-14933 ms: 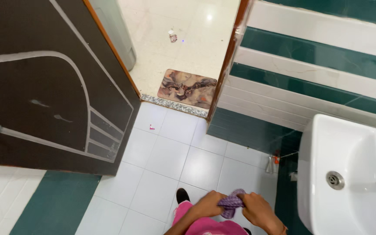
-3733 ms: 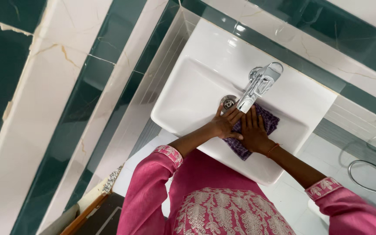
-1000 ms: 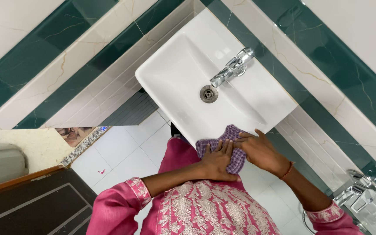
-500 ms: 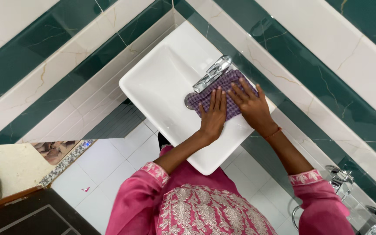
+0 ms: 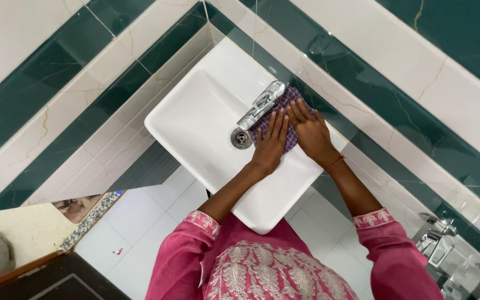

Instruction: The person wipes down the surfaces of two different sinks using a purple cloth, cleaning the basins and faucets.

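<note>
Since half second ago: cloth (image 5: 286, 105) pushed further back, now beside tap (image 5: 261, 104) base on basin (image 5: 195, 119) rear ledge. Left hand (image 5: 269, 145) and right hand (image 5: 308, 133) flat, fingers spread, pressing cloth, not gripping. Cloth lies ahead of fingertips, right hand nearer.

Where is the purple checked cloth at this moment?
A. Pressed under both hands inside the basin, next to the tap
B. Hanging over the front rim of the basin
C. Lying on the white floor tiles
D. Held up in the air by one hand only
A: both the left hand and the right hand lie flat on the purple cloth in the white basin, right beside the chrome tap.
</note>
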